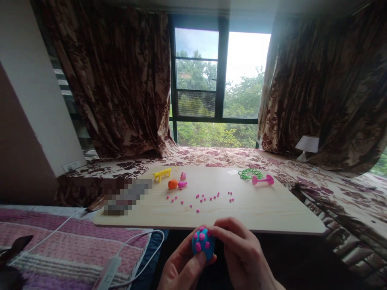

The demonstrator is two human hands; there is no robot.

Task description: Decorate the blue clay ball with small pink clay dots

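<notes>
**Ball (202,244) in the left hand (181,266), right hand (244,249) at its upper edge**

We hold the ball, blue with raised pink dots (202,236), in front of the counter (256,217) at its near edge. Our left fingers grip it, with the thumb on the near face, low down, and the others wrapped along its left side and behind. Our right fingers are bent, their tips touching the upper right of the ball beside a dot; we cannot tell whether they pinch that dot.

Beyond the hands, small pink bits (198,210) lie scattered over the middle of the counter. Behind them, an orange lump (173,184) touches a magenta lump (182,184), and a small pink figure (183,176) stands just beyond. A yellow figure (163,174) is farther left. Toward the far right, a pink bar (263,180) with a knob at each end lies beside a tangled green string (249,174). The area at the left edge is blurred out.

Outside the counter we find a bed (54,241) and a power strip (108,274) at left, a lamp (307,144) at far right, and a window (242,92) between curtains (130,80).
</notes>
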